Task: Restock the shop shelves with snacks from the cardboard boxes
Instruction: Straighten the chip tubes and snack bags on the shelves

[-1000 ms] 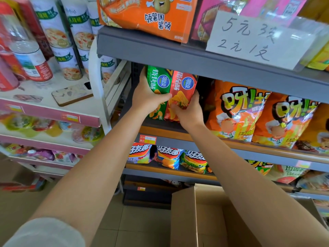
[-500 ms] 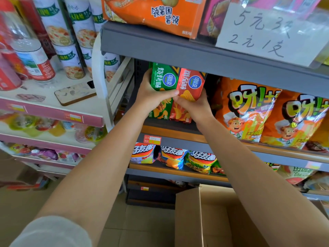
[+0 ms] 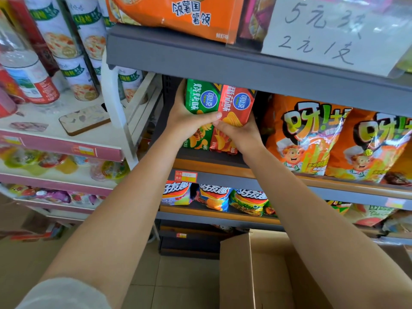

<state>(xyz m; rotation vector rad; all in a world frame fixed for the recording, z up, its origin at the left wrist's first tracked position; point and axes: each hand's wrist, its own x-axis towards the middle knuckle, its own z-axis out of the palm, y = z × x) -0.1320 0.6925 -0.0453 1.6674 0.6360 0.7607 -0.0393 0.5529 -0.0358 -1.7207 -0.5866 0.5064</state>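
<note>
A green chip box [image 3: 201, 101] and a red chip box [image 3: 237, 105] stand upright side by side at the left end of the grey middle shelf [image 3: 214, 168]. My left hand [image 3: 186, 120] wraps around the green box from its left side, thumb across the front. My right hand [image 3: 239, 133] grips the lower part of the red box. The two hands touch each other in front of the boxes. An open cardboard box [image 3: 256, 268] sits on the floor below my right forearm; its inside is mostly hidden.
Orange snack bags [image 3: 305, 134] fill the shelf right of the red box. Small chip bags [image 3: 214, 197] line the shelf below. A handwritten price card [image 3: 330, 32] hangs on the upper shelf. To the left, a white-and-pink rack [image 3: 62, 143] holds cans and jelly cups.
Both boxes have shifted slightly deeper and more upright on the shelf, with my hands still on them. The camera has moved closer to the shelf.
</note>
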